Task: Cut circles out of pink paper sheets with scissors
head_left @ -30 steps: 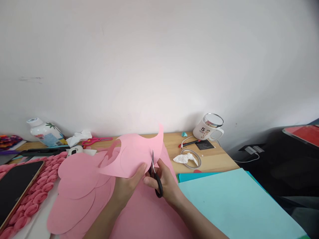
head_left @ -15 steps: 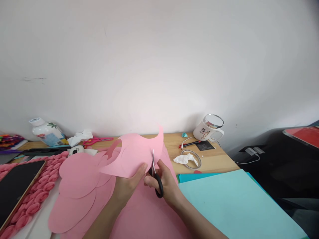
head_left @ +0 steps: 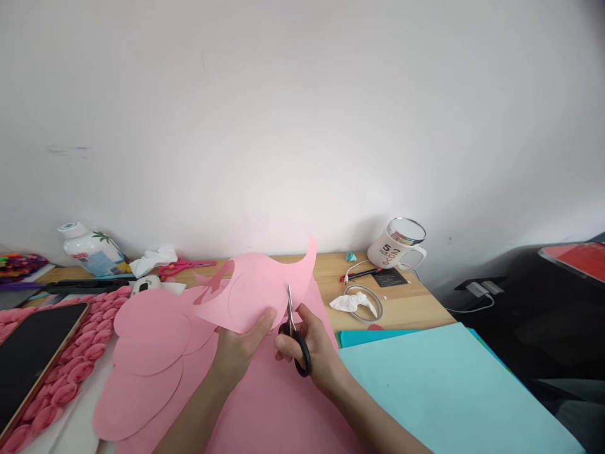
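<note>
A sheet of pink paper [head_left: 258, 287] with curved cut-outs and a faint round outline is pinched in my left hand [head_left: 243, 350], thumb on top and fingers beneath. My right hand [head_left: 312, 350] is closed around the black handles of a pair of scissors [head_left: 302, 354]. The blades point up and away from me against the right part of the sheet, and they look nearly closed. Several rounded pink paper cutouts [head_left: 151, 328] lie overlapping to the left of my left hand. Under both hands spreads more pink paper [head_left: 278, 410].
Light blue paper [head_left: 439, 384] lies at the right. Behind it are a crumpled tissue [head_left: 352, 302], a metal ring [head_left: 378, 306] and a white mug [head_left: 394, 243]. At the left are a phone [head_left: 42, 353], a pink braided mat [head_left: 89, 340], pink scissors [head_left: 186, 267] and a white bottle [head_left: 94, 249].
The pink sheet has turned and shifted slightly, its left tip now a little higher and its upper right tip further right. Both hands keep their holds; the scissors have barely moved.
</note>
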`<act>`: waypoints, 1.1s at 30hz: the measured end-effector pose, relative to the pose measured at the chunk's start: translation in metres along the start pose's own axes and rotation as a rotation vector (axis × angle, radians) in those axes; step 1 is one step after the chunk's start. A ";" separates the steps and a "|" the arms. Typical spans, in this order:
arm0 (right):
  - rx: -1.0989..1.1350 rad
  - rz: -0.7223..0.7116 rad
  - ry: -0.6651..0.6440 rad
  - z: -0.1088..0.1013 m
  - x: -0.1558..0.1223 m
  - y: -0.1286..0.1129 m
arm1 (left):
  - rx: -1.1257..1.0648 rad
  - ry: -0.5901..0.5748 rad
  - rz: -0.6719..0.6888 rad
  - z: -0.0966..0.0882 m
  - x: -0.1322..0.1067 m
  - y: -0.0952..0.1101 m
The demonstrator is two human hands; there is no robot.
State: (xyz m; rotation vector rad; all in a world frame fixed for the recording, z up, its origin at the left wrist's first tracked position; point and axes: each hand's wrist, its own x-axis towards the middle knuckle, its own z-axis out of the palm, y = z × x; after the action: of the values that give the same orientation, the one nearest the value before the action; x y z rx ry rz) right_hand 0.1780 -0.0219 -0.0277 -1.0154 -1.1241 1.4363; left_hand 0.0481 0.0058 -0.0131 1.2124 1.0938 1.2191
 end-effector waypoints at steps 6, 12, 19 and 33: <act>0.008 -0.008 0.015 0.001 0.000 0.002 | 0.038 0.030 0.072 0.001 0.000 -0.005; 0.088 -0.019 0.009 0.000 0.000 0.002 | 0.109 -0.014 0.041 0.003 -0.002 0.000; 0.190 -0.069 -0.045 -0.002 -0.001 0.001 | 0.077 -0.005 0.041 0.005 -0.003 0.005; 0.177 -0.070 -0.031 -0.002 0.002 0.008 | 0.113 -0.065 -0.013 0.003 -0.004 0.011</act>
State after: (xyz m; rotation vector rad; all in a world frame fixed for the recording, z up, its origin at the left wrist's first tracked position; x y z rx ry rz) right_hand 0.1784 -0.0201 -0.0360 -0.8242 -1.0248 1.4717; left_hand 0.0495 0.0013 -0.0019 1.3198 1.1326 1.1125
